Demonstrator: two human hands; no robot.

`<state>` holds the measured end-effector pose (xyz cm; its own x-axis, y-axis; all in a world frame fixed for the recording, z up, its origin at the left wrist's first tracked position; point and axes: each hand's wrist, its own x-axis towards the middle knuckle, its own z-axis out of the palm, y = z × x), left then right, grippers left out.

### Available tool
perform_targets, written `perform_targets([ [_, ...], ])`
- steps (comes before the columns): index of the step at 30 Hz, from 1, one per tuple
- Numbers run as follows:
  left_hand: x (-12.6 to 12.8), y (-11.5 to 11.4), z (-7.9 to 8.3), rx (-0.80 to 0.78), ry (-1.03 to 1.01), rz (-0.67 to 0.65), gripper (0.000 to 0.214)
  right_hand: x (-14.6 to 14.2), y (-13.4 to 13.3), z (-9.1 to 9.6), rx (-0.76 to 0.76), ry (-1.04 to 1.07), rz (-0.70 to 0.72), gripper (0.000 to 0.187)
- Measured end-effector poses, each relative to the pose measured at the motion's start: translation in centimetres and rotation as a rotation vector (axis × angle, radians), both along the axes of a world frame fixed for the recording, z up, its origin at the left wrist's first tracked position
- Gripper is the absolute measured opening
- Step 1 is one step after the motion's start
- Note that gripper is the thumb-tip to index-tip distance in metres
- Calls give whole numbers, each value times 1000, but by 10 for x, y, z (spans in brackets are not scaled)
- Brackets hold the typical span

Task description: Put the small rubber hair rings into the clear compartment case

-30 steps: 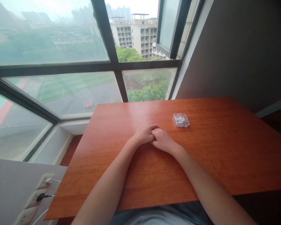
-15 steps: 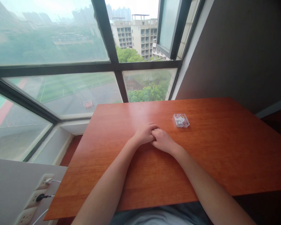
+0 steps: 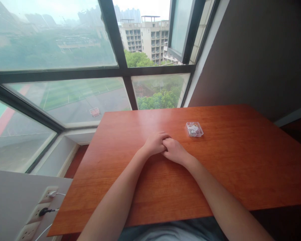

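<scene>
On the wooden table, my left hand [image 3: 155, 143] and my right hand [image 3: 175, 150] are clasped together, their fingers closed and hooked into each other. No object shows in either of them; the inner sides of both palms are hidden. Beyond my right hand and a little to its right sits a small clear plastic box [image 3: 201, 135]. Inside it lie small white and silvery pieces, too small to make out. Neither hand touches the box.
The reddish-brown table [image 3: 240, 160] stretches widest to the right. A dark-framed window [image 3: 155, 71] rises behind its far edge, with one pane swung outward. Wall sockets [image 3: 36, 211] with plugs and cables are at the lower left, beside the table. A grey wall [image 3: 251, 60] stands at right.
</scene>
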<state>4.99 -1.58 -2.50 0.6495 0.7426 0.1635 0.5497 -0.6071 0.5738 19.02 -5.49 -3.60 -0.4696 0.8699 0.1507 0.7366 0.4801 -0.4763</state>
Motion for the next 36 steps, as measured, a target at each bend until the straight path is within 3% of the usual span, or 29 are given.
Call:
perform_targets([
  [36,0,-1,1,-5,6,8,42,0,0,0,-3,8,-6,15],
])
